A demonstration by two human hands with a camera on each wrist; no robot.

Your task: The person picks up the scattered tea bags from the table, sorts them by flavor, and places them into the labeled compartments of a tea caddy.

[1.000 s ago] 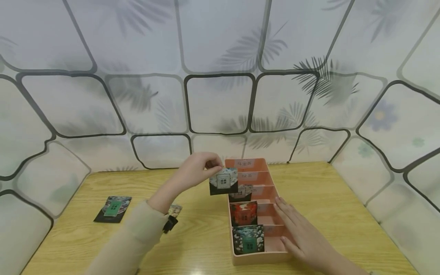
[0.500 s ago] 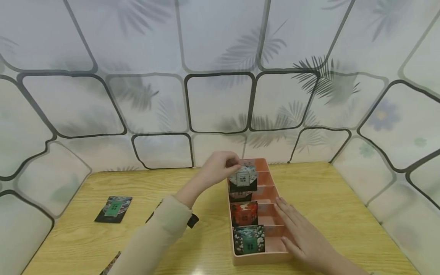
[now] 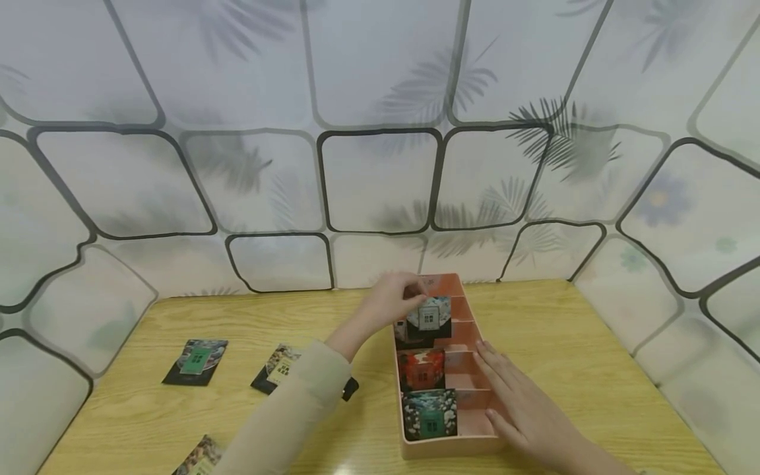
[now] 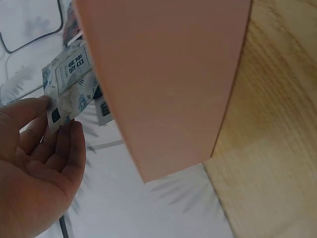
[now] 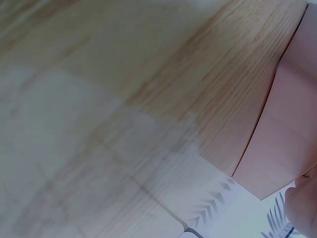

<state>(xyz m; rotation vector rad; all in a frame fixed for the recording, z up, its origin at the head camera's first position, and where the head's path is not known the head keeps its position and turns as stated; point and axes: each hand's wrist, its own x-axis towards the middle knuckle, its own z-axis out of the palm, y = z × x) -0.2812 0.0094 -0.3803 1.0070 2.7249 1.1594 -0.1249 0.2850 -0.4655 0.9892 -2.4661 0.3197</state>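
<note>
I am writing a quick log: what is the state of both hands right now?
Left hand: holding a white-and-black sachet, pinched near its top edge.
Right hand: open, fingers touching the pink box.

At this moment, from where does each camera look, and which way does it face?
Head: on the head, facing forward and down at the pink divided box on the wooden table; left hand, right hand and left sleeve show.
Left wrist: on that wrist, facing the patterned tea sachet and the box's outer wall; the left hand shows.
Right wrist: on that wrist, facing tabletop and box; little of the right hand shows.
Shared: head and left wrist both show the sachet pinched.
</note>
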